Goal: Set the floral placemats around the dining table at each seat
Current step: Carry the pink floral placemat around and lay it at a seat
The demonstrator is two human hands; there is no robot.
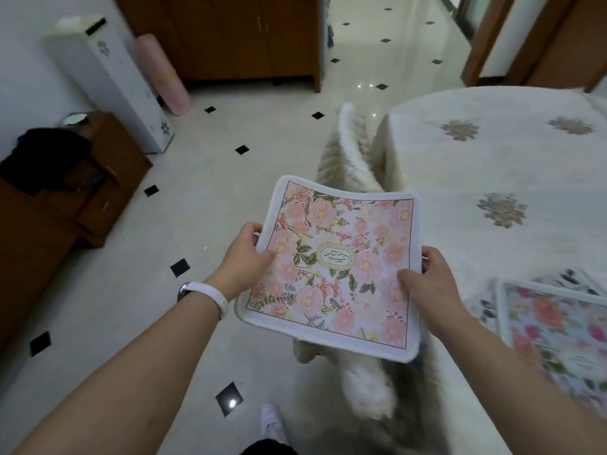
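The left hand is pinching the left edge of a pink flower mat, with the thumb on top and the fingers tucked under. The right hand is gripping the right edge the same way. Both hands are holding on, so neither one is free. The left wrist is wearing a white band.

The mat is hanging in the air between the hands, face up, and it is bending a little in the middle. It is not touching the table. It is floating over a fluffy white chair that is standing just beside the dining table.

The table is sitting on the right, and a white cloth with sewn flowers is covering it. Another flower mat is lying on the near corner of the table. Edges of more mats seem to be peeking out from under it, so it may be a pile that is waiting.

The rest of the table top that is showing has no mats on it. So I think the job is only just starting. This pink mat needs a seat, and the other seats need mats too. Part of the table is out of view, so I cannot tell about those seats.
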